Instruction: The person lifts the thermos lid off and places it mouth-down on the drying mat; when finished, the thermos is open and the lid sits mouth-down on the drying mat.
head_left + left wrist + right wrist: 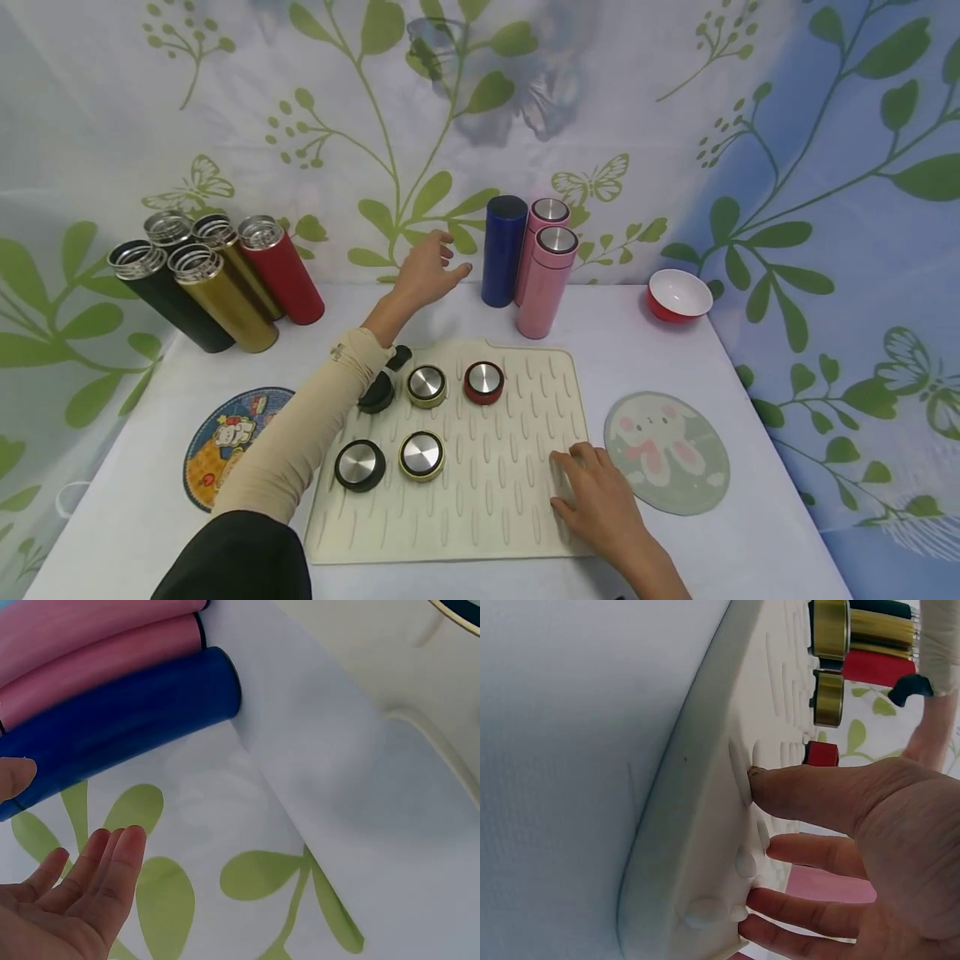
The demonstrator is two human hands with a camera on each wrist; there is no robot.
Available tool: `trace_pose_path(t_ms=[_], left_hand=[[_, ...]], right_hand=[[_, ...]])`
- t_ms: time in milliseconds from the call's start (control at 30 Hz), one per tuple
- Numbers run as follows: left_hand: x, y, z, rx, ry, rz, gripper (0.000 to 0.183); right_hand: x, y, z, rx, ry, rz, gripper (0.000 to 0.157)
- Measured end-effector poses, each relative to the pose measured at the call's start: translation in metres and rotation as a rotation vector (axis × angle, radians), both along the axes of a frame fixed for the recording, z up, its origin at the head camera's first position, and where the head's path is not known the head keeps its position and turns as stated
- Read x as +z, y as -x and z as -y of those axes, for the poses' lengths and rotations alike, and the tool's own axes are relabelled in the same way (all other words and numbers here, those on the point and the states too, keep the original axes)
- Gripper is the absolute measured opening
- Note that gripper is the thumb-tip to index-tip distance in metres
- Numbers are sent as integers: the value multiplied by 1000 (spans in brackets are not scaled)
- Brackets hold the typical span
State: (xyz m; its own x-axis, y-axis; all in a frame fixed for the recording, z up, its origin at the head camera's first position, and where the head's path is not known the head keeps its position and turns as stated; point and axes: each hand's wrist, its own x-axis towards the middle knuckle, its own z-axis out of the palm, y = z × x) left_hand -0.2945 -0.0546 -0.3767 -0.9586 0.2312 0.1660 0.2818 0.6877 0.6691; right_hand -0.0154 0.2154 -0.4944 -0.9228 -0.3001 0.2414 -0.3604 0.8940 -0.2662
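Observation:
My left hand (429,271) is raised just left of a blue thermos (505,250), thumb and fingers spread with nothing between them. In the left wrist view the blue thermos (150,712) lies beyond the thumb, apart from the fingers. Two pink thermoses (543,287) stand beside it, lids on. My right hand (600,504) rests its fingertips on the right side of the cream ridged mat (495,500). On that mat sit several thermos lids: red-rimmed (483,382), gold-rimmed (422,455) and black (360,465). Part of one dark lid (377,393) is hidden by my left arm.
Several lidless thermoses stand at the back left, among them a red one (282,271) and a gold one (225,298). A red bowl (678,296) is at the back right. Round coasters lie either side of the mat, a rabbit one (667,454) and a blue one (225,450).

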Motion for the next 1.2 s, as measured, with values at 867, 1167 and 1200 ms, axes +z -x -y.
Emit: trace_pose_path(t_ms=[867, 1167, 1200], left_hand=[[-6, 27, -48, -53, -10, 22, 86], [-13, 40, -63, -67, -42, -5, 96], [-13, 42, -64, -64, -45, -15, 95]], right_hand=[[-2, -18, 11, -57, 2, -55, 57], [-7, -16, 13, -76, 41, -51, 56], [-8, -16, 13, -75, 47, -66, 57]])
